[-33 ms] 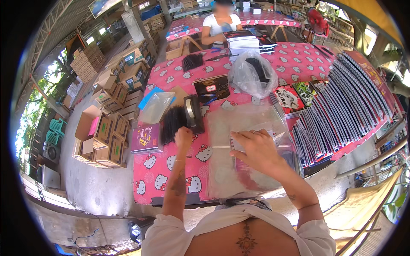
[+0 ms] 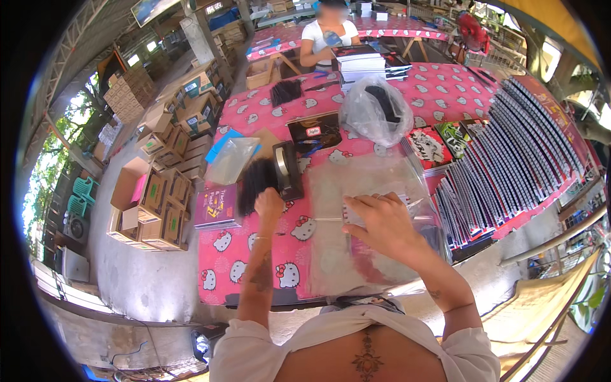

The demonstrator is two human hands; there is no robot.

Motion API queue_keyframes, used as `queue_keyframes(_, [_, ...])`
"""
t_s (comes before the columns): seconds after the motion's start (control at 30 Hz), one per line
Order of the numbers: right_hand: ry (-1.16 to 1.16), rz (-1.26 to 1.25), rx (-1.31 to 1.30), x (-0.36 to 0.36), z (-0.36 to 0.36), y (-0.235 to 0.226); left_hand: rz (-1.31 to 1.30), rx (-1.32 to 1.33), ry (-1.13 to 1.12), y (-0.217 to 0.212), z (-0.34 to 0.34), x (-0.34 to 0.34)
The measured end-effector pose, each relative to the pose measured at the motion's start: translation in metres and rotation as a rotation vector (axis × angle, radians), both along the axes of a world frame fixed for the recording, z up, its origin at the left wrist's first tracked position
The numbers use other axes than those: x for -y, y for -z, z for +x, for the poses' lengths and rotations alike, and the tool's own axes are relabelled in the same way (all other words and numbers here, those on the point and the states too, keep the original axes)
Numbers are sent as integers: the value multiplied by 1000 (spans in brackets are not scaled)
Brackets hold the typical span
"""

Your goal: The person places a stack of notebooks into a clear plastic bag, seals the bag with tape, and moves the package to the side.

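Observation:
My left hand [image 2: 270, 203] is closed at the near end of a bundle of thin black strands [image 2: 257, 181]; what its fingers pinch, if anything, is too small to make out. Just beyond it stands a black tape dispenser [image 2: 289, 170] with a roll of tape. My right hand [image 2: 384, 223] lies with fingers stretched out on a stack of clear plastic sleeves [image 2: 328, 251]. Under that hand a spiral-bound notebook [image 2: 400, 198] partly shows, mostly covered by the fingers and plastic. A purple book stack [image 2: 216, 205] sits left of the strands.
Rows of spiral-bound notebooks [image 2: 509, 159] fill the table's right side. Further back are a clear plastic bag [image 2: 377, 111], a dark notebook [image 2: 315, 132] and a stack of books [image 2: 361, 67]. A co-worker [image 2: 329, 38] sits across. Cardboard boxes [image 2: 149, 197] stand on the floor at left.
My left hand has shifted slightly left, toward the black strands. My right hand stays in place. The co-worker's blue item now shows more clearly.

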State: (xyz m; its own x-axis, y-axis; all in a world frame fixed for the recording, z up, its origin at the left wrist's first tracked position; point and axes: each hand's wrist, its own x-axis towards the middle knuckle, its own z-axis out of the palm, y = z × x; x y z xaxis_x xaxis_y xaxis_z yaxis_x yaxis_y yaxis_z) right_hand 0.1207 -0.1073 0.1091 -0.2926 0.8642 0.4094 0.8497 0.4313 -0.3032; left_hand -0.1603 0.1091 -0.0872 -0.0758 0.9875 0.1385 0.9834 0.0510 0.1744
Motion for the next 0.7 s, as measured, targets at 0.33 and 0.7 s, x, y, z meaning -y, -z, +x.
queue_keyframes(0.33, [-13, -51, 6, -6, -7, -15, -333, 1213, 1028, -151, 73, 97])
queue_keyframes(0.7, [29, 281, -340, 25, 82, -30, 69, 686, 1239, -199, 81, 95])
